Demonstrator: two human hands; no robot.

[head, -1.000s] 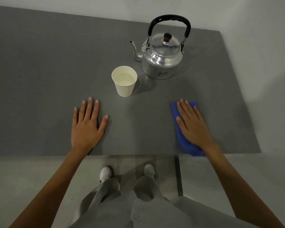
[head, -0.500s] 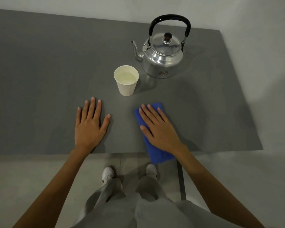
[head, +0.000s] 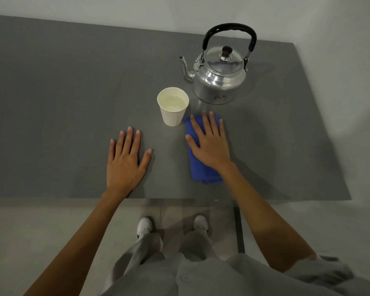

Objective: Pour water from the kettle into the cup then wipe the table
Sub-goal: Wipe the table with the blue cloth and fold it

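Note:
A silver kettle with a black handle stands upright at the back right of the grey table, its spout pointing left. In front of the spout stands a white paper cup with water in it. My right hand lies flat on a folded blue cloth and presses it onto the table just right of the cup. The cloth's far edge is close to the cup's base. My left hand rests palm down on the bare table, fingers spread, to the left of the cloth.
The table's front edge runs just below my wrists, with my legs and white shoes under it. A pale wall borders the table at the back and right.
My right hand has slid the blue cloth from the right front of the table to the left, then forward up beside the cup. My left hand, the cup and the kettle have stayed put.

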